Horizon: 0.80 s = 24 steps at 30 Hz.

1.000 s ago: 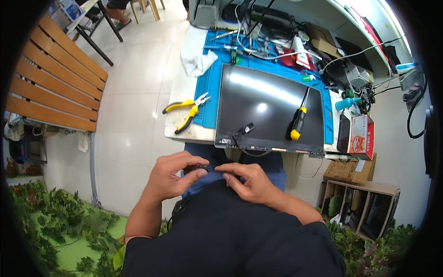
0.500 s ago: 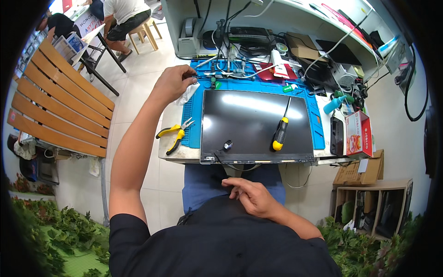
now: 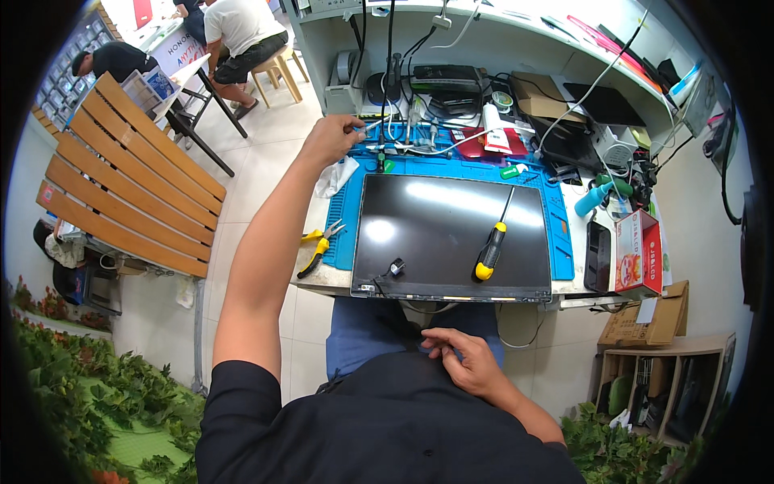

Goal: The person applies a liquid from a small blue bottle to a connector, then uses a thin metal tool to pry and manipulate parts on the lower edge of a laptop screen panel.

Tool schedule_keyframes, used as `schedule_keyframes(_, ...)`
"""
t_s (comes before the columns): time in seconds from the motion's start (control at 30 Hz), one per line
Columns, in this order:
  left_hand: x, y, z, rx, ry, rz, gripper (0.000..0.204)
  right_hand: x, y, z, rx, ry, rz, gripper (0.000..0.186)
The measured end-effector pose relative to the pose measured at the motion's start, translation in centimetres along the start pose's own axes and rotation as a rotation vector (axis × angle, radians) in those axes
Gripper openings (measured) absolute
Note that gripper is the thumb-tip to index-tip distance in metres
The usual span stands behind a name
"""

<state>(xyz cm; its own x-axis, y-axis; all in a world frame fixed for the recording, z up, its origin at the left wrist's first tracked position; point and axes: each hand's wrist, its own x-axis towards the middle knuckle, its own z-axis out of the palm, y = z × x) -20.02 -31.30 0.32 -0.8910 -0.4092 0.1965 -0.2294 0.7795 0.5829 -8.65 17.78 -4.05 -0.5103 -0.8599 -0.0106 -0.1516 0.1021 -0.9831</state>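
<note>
My left hand (image 3: 330,139) reaches to the back-left of the blue mat (image 3: 564,238), above a crumpled white cloth (image 3: 334,180). Its fingers pinch near a thin silver item; what they hold is unclear. My right hand (image 3: 455,355) rests over my lap, fingers loosely bent and apart, holding nothing. A dark screen panel (image 3: 435,242) lies on the mat with a yellow-and-black screwdriver (image 3: 492,250) across it and a small connector on a cable (image 3: 394,268). Yellow-handled pliers (image 3: 318,250) lie at the mat's left edge.
Cables, red pouches (image 3: 472,145) and devices crowd the desk's back. A red box (image 3: 645,258) and blue bottle (image 3: 592,196) are at right. A slatted wooden seat (image 3: 129,185) stands left; other people (image 3: 242,32) are beyond it. Cardboard (image 3: 645,315) and artificial leaves (image 3: 105,379) lie below.
My left hand has moved from over my lap, where it held a small dark object, up to the mat's back-left. My right hand stays over my lap. The view has tilted up.
</note>
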Motion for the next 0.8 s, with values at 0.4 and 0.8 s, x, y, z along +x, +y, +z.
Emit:
schedule_keyframes(0.4, -7.4, 4.3, -3.1, 0.159, 0.219, 0.371, 0.029, 0.3, 0.2, 0.3, -0.005, -0.012, 0.071, 0.044)
schedule_keyframes(0.8, -27.1, 7.5, -4.0, 0.081, -0.05, 0.322, 0.011, 4.8, -2.2, 2.5, -0.184, -0.213, -0.305, 0.028)
